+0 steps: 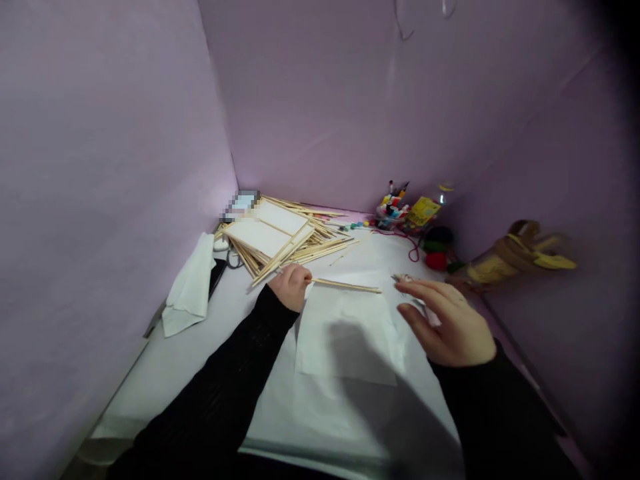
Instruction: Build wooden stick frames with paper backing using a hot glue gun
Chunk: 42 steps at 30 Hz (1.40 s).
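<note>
My left hand (pixel 290 285) is curled closed on a thin wooden stick (pixel 347 286) that lies across the top edge of a white paper sheet (pixel 345 333) on the table. My right hand (pixel 447 323) hovers at the sheet's right edge with its fingers stretched out towards the stick's end; a small pale object lies under its fingertips, too blurred to name. Both arms wear black sleeves. Behind the left hand sits a pile of wooden sticks (pixel 300 243) with flat white framed panels (pixel 267 230) on top.
A folded white cloth (pixel 190 287) lies at the left by the purple wall. At the back right stand a cup of pens and paint pots (pixel 393 207), a yellow packet (pixel 423 211), red cord and pom-poms (pixel 436 260). A tan bag (pixel 515 257) leans at the right.
</note>
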Each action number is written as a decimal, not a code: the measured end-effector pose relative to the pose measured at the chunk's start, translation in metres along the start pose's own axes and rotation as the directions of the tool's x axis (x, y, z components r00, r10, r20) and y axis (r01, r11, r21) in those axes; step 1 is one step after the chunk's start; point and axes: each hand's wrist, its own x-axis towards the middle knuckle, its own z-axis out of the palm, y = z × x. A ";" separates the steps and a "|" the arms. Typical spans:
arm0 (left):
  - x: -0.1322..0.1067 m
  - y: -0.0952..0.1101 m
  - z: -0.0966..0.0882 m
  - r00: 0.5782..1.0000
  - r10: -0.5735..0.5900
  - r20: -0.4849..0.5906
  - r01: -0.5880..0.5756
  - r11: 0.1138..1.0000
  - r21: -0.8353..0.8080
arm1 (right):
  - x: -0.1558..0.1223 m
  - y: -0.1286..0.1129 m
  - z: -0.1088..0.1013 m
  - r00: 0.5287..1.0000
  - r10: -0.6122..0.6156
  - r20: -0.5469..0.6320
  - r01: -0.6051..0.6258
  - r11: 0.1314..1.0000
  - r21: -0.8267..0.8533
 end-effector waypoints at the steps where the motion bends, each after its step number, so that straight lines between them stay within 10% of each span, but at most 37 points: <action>1: 0.001 0.002 -0.002 0.999 0.035 -0.024 -0.035 0.999 -0.017 | 0.008 -0.008 0.004 0.999 -0.026 0.023 0.026 1.000 0.004; 10: -0.003 0.014 -0.006 0.992 0.100 -0.073 -0.103 0.994 -0.039 | 0.057 -0.023 0.099 0.924 -0.086 0.373 -0.001 0.974 0.228; 15: 0.000 0.003 -0.005 0.991 -0.086 -0.102 0.066 0.982 -0.179 | 0.061 -0.020 0.094 0.942 -0.109 0.319 0.043 0.978 0.206; 19: 0.005 -0.005 -0.010 0.921 -0.352 0.165 0.389 0.849 -0.357 | 0.058 -0.015 0.087 0.960 -0.096 0.265 0.040 0.977 0.211; 23: 0.002 0.008 -0.010 0.892 -0.254 0.373 0.433 0.716 -0.547 | 0.053 -0.014 0.080 0.963 -0.093 0.251 0.037 0.975 0.217; 32: 0.004 0.002 -0.005 0.859 -0.260 0.442 0.510 0.520 -0.685 | 0.051 -0.015 0.071 0.954 -0.127 0.273 0.061 0.970 0.235; 35: 0.013 -0.018 -0.026 0.881 -0.360 0.307 0.465 0.540 -0.701 | 0.049 -0.012 0.067 0.963 -0.113 0.244 0.057 0.972 0.227; 39: 0.017 -0.033 -0.064 0.859 -0.442 -0.257 0.318 0.856 -0.407 | 0.048 -0.008 0.060 0.968 -0.082 0.238 0.028 0.975 0.221; 42: 0.016 -0.030 -0.069 0.916 -0.334 -0.223 0.295 0.936 -0.190 | 0.045 -0.011 0.057 0.980 -0.061 0.190 0.019 0.977 0.215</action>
